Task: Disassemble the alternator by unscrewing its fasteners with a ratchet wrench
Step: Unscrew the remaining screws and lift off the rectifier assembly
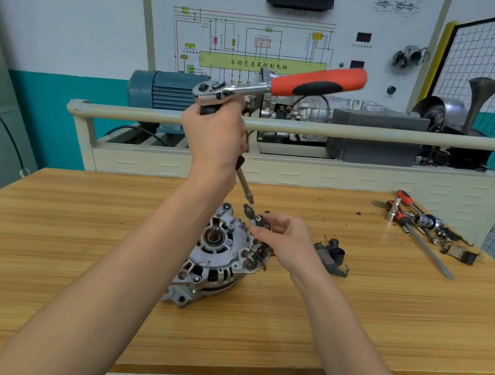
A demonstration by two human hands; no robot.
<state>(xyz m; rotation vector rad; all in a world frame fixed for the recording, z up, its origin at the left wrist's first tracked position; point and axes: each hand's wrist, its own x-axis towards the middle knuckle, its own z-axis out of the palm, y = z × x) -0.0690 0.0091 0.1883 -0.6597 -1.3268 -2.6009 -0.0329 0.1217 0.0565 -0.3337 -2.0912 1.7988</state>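
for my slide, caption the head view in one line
Left hand holds ratchet wrench upright over alternator; right hand steadies the socket.

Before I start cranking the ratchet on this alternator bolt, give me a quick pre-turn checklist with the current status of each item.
1. Left hand grips the extension just under the ratchet wrench head: ok.
2. Extension bar runs down to the fastener at the alternator rim: ok, though tilted.
3. Socket fully seated on the fastener: cannot tell, the right hand covers it.
4. Right hand steadying the socket end: ok.
5. Alternator secured to the table: not ok, it rests loose, no clamp visible.
6. Handle swing space: ok, nothing near it.
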